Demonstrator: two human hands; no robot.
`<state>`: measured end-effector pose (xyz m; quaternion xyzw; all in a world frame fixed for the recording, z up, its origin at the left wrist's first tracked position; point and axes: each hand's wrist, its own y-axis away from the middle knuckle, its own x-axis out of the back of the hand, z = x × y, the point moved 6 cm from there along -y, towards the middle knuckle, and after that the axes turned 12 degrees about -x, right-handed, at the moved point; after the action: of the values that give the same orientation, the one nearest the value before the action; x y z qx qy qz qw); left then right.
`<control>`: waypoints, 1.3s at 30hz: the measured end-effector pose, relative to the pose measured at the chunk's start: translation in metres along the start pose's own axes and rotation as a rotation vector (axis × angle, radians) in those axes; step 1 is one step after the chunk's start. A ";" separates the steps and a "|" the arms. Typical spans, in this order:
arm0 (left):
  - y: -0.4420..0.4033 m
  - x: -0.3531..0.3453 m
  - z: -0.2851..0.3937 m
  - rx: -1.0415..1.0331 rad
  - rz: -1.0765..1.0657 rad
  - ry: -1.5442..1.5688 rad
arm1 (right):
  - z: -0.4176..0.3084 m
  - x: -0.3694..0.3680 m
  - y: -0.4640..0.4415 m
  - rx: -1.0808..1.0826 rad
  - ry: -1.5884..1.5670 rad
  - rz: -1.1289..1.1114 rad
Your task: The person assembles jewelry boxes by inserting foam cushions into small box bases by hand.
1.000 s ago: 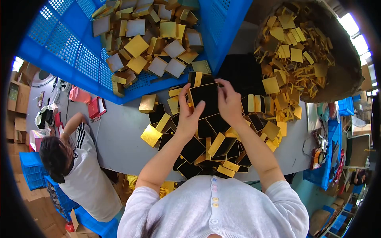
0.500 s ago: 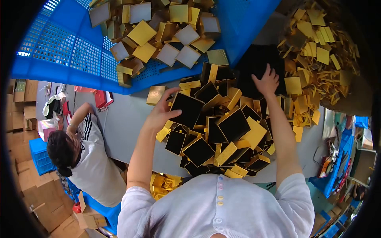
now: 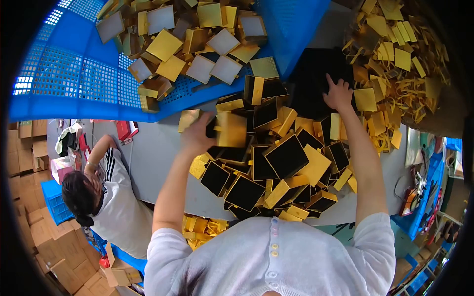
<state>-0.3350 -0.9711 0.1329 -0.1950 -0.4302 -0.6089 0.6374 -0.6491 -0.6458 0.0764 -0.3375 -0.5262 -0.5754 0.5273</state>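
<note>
My left hand [image 3: 197, 138] grips a small gold box [image 3: 232, 129] by its left side; motion blurs it. The box is tilted up above a heap of gold boxes with black inside [image 3: 289, 157] lying on the table before me. My right hand [image 3: 338, 94] is over a dark black mass [image 3: 313, 74] behind the heap, index finger stretched out and the other fingers loosely bent. I see nothing held in it. What the black mass is made of cannot be made out.
A blue perforated crate [image 3: 98, 96] with gold boxes stands at the back left. Gold boxes with ribbons [image 3: 395, 74] pile up at the right. Another person [image 3: 116, 197] sits at the left side of the grey table [image 3: 153, 167]. Cardboard cartons [image 3: 59, 246] stack behind.
My left hand has turned the box from its black face to its gold side. The fingers of my right hand, spread before, are now more bent, with the index finger extended. The view has shifted slightly.
</note>
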 end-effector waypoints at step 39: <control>0.019 0.051 0.104 -0.439 0.246 0.046 | 0.023 0.156 0.233 0.651 -0.737 0.452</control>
<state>-0.3554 -0.9185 0.2360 -0.3658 -0.2458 -0.6099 0.6587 -0.4624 -0.6373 0.2863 -0.4410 -0.7418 -0.0983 0.4956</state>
